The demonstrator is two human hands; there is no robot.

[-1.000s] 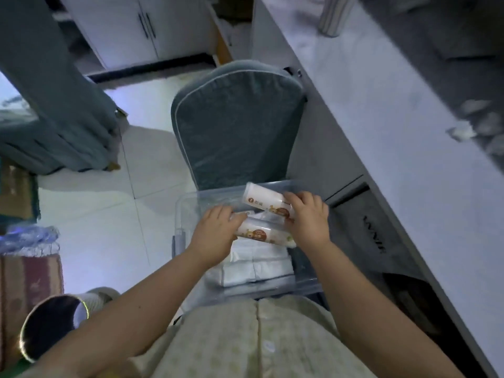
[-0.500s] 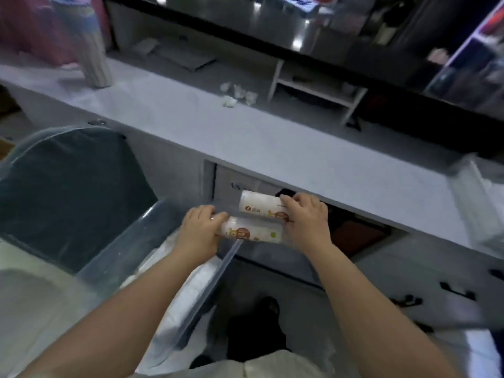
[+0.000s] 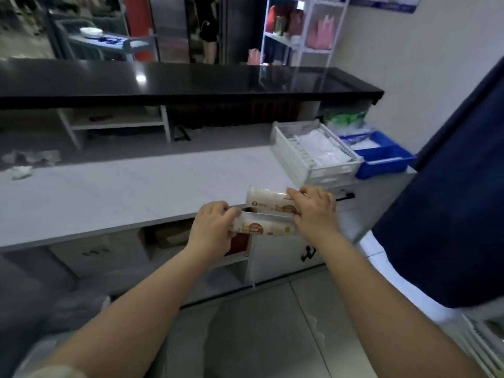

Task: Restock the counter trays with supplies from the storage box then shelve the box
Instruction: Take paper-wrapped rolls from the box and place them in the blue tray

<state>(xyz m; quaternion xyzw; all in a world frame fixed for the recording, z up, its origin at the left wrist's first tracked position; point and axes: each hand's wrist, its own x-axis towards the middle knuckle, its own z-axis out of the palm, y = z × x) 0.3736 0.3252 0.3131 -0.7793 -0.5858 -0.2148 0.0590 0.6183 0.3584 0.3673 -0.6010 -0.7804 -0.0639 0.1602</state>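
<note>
I hold two white packs with brown print, stacked one over the other, at the front edge of the grey counter [image 3: 122,192]. My left hand [image 3: 211,229] grips the left end of the lower pack [image 3: 263,227]. My right hand [image 3: 313,208] clamps the right ends of the upper pack [image 3: 268,199] and the lower one. A white slotted tray [image 3: 297,156] with white packets stands on the counter to the right, and a blue tray [image 3: 381,166] sits beside it against the wall. The storage box is out of view.
A raised black ledge [image 3: 191,83] runs along the back of the counter. Crumpled white paper [image 3: 21,170] lies at the far left. Open cubbies and a white cabinet door with a black handle [image 3: 308,253] sit below. A dark blue cloth [image 3: 450,214] hangs at right.
The view has swung right from the clear storage box on the chair to the counter and trays. Both hands have carried the two packs away from the box, keeping the same grip.
</note>
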